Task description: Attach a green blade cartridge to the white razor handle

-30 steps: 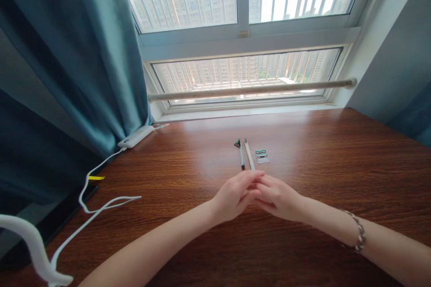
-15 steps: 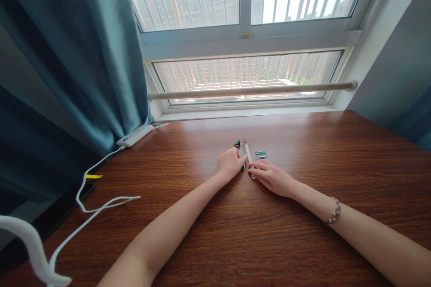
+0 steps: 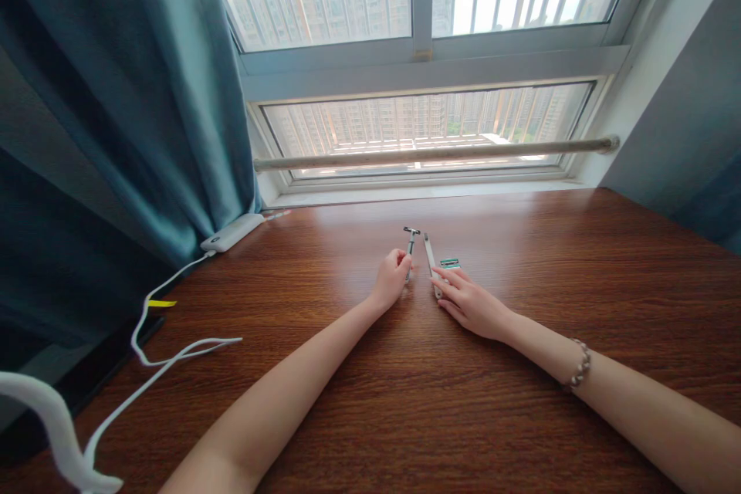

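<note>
My left hand [image 3: 394,276] is closed around the handle of a razor [image 3: 411,243], which is lifted and tilted up with its head at the far end. To the right of it lies a slim whitish stick with a dark far end, looking like a toothbrush [image 3: 429,251]. My right hand [image 3: 468,301] lies low over the table, fingers stretched out, their tips touching the near part of that toothbrush. Just beyond its fingers are green-and-silver razor cartridges [image 3: 450,262], partly hidden by the hand.
Everything lies on a brown wooden table [image 3: 359,401]. At the left stand a white power strip [image 3: 232,233], a white cable [image 3: 136,328] and a yellow tag [image 3: 161,303]. A blue curtain [image 3: 144,93] hangs there. Behind the table is a window with a rail [image 3: 434,154].
My left hand has raised the razor off the table and turned its head upward, moving slightly away from the toothbrush. My right hand has shifted only a little, along with the toothbrush.
</note>
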The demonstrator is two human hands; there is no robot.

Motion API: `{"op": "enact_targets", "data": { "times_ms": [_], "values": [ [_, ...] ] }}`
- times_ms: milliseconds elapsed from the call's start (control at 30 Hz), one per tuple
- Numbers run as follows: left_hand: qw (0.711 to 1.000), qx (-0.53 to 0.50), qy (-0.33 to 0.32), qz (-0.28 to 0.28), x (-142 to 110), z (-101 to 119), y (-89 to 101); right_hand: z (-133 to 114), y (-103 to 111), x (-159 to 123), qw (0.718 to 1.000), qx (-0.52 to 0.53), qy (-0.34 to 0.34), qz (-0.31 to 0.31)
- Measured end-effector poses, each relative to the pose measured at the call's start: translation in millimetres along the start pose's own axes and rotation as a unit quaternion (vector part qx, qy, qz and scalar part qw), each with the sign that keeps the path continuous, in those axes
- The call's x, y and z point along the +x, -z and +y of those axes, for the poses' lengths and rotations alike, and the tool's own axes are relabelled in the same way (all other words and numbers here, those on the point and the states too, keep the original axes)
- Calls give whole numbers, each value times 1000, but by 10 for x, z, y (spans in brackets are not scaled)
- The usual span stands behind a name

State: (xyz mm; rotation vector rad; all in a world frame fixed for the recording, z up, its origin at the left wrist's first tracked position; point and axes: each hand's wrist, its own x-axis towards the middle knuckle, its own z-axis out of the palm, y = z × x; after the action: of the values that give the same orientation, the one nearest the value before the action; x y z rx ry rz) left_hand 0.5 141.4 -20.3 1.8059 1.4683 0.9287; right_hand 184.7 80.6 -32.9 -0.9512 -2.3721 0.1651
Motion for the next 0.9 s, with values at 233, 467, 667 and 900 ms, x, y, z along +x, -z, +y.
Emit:
{"op": "enact_targets", "data": {
  "times_ms": [233,467,667,900],
  "values": [
    [885,-412,-31,-215,-313,368,90,-91,265,101,916,309,-198,165],
    [797,-528,40,-291,-625,415,80,-236,250,126,817,510,-233,137],
    [791,-511,80,-328,-661,405,44,-351,144,67,793,532,-263,139],
    [834,-424,141,-324,-601,346,3,-385,121,61,797,544,-254,72]
  ]
}}
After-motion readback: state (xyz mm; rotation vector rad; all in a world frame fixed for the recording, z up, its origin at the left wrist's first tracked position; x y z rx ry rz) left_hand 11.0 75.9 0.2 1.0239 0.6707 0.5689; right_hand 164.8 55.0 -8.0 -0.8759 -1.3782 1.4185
